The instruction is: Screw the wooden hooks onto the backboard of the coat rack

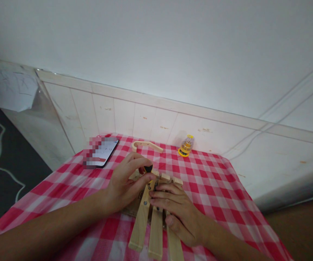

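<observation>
A set of pale wooden slats point(141, 224) joined by bolts lies on the red-and-white checked tablecloth point(216, 185) in front of me. My left hand point(125, 185) is curled over the slats' far end, its thumb and fingers pinched on a small black knob-like piece point(148, 168). My right hand point(179, 214) lies flat across the slats, fingers stretched out and pressing them down.
A curved wooden hook piece point(145, 145) lies further back on the cloth. A yellow clear-topped screwdriver bit holder point(186, 145) stands near the white panelled wall point(134, 116). A phone point(103, 152) rests at the table's back left corner. Dark floor lies to the left.
</observation>
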`<act>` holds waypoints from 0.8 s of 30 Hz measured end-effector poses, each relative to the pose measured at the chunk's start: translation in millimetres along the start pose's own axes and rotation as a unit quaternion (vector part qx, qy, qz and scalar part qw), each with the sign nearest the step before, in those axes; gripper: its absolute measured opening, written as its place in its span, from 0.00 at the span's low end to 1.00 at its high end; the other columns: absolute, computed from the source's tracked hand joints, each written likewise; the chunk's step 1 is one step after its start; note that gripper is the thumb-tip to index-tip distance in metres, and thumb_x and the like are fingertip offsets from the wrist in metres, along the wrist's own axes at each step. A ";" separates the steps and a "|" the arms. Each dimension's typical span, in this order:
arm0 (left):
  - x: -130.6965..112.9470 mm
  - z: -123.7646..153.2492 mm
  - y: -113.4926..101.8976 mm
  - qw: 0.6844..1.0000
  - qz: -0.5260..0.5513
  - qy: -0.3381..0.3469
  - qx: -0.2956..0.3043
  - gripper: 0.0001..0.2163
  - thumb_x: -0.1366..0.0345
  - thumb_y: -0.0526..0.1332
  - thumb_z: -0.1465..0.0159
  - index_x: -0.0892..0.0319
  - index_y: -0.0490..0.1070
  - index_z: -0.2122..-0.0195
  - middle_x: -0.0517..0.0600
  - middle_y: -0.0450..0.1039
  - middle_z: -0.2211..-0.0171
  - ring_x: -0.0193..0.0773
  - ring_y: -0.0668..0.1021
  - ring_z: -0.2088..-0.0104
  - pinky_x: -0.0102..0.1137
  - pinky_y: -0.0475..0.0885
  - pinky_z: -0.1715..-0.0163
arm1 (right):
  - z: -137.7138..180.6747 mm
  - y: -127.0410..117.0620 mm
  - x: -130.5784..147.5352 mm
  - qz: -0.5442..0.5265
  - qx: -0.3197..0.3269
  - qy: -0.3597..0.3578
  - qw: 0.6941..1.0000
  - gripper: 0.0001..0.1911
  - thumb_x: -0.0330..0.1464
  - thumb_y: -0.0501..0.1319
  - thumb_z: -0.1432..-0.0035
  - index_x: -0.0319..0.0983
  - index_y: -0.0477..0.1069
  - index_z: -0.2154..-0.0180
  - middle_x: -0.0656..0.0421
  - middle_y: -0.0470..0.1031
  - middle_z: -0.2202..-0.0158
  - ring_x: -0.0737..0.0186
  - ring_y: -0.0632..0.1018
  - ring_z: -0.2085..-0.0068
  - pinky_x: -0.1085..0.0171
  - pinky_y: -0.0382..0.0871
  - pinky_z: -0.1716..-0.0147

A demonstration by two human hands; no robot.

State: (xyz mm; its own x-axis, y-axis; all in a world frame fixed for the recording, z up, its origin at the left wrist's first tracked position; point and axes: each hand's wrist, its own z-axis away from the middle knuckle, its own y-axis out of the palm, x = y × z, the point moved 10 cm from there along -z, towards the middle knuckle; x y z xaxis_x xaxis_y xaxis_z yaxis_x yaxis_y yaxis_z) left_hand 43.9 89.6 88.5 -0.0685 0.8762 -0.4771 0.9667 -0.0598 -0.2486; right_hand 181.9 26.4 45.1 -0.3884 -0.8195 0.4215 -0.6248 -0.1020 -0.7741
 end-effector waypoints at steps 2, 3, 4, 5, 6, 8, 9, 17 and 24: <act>3.5 2.3 -0.1 1.000 0.006 -0.005 -0.005 0.13 0.75 0.66 0.34 0.54 0.72 0.50 0.49 0.74 0.62 0.38 0.76 0.62 0.32 0.73 0.63 | 0.4 1.3 -0.8 0.003 0.005 0.002 1.000 0.22 0.40 0.48 0.25 0.40 0.69 0.39 0.51 0.78 0.42 0.54 0.72 0.37 0.49 0.67 0.37; 4.9 3.5 -0.2 1.000 0.010 -0.007 -0.007 0.13 0.75 0.66 0.34 0.54 0.72 0.50 0.49 0.74 0.62 0.38 0.76 0.62 0.32 0.74 0.64 | 0.6 1.4 -1.1 0.004 0.005 0.003 1.000 0.22 0.40 0.49 0.25 0.40 0.69 0.39 0.51 0.78 0.42 0.54 0.72 0.37 0.50 0.67 0.37; 6.1 4.6 -0.2 1.000 0.012 -0.008 -0.008 0.13 0.75 0.66 0.34 0.54 0.72 0.50 0.50 0.74 0.62 0.38 0.76 0.62 0.33 0.74 0.64 | 0.9 1.3 -1.3 0.004 0.005 0.003 1.000 0.22 0.40 0.49 0.25 0.40 0.69 0.39 0.51 0.78 0.42 0.54 0.72 0.37 0.50 0.67 0.37; 7.3 5.6 -0.3 1.000 0.014 -0.011 -0.010 0.13 0.75 0.65 0.33 0.54 0.72 0.50 0.50 0.75 0.61 0.38 0.76 0.62 0.33 0.74 0.63 | 1.1 0.9 -1.3 0.004 0.002 0.002 1.000 0.22 0.40 0.49 0.26 0.40 0.69 0.39 0.52 0.78 0.42 0.55 0.72 0.37 0.50 0.67 0.37; 8.6 6.5 -0.2 1.000 0.016 -0.015 -0.012 0.13 0.74 0.65 0.33 0.54 0.71 0.49 0.50 0.75 0.61 0.38 0.76 0.61 0.33 0.75 0.63 | 1.2 0.5 -1.1 0.003 0.000 0.001 1.000 0.22 0.40 0.49 0.26 0.40 0.69 0.39 0.52 0.78 0.42 0.55 0.72 0.37 0.50 0.68 0.37; 11.2 7.9 0.0 0.999 0.021 -0.026 -0.015 0.14 0.74 0.65 0.33 0.54 0.71 0.48 0.51 0.75 0.59 0.38 0.77 0.60 0.32 0.75 0.61 | 1.2 0.0 -0.4 0.003 -0.001 -0.002 1.000 0.22 0.39 0.49 0.25 0.40 0.69 0.39 0.51 0.78 0.42 0.54 0.72 0.37 0.50 0.68 0.37; 12.6 8.5 0.2 0.999 0.024 -0.033 -0.016 0.14 0.74 0.64 0.32 0.54 0.71 0.48 0.50 0.75 0.59 0.37 0.77 0.60 0.31 0.76 0.61 | 1.0 0.1 -0.1 0.003 0.000 -0.003 1.000 0.22 0.39 0.49 0.25 0.40 0.69 0.39 0.51 0.78 0.42 0.54 0.72 0.37 0.49 0.68 0.37; 18.5 13.8 1.0 0.997 0.004 -0.072 -0.015 0.13 0.72 0.61 0.30 0.54 0.69 0.45 0.52 0.76 0.57 0.38 0.79 0.59 0.33 0.78 0.59 | -0.4 -1.3 1.0 -0.001 -0.001 0.000 1.000 0.22 0.41 0.48 0.25 0.41 0.69 0.38 0.51 0.79 0.43 0.52 0.73 0.37 0.49 0.69 0.38; 16.8 12.6 5.1 0.997 0.016 -0.070 0.002 0.14 0.72 0.59 0.29 0.54 0.67 0.43 0.52 0.76 0.57 0.37 0.80 0.60 0.31 0.78 0.60 | 1.2 1.8 -2.1 0.010 0.007 0.010 1.000 0.23 0.42 0.48 0.25 0.40 0.70 0.39 0.51 0.78 0.42 0.53 0.72 0.37 0.50 0.68 0.37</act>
State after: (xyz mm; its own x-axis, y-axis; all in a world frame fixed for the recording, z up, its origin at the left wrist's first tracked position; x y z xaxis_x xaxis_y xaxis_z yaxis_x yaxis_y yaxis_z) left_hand 44.5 98.0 68.6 -0.0711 0.7985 -0.5978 0.9682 -0.0889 -0.2340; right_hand 182.4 27.3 42.3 -0.4141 -0.8101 0.4151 -0.6067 -0.0943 -0.7893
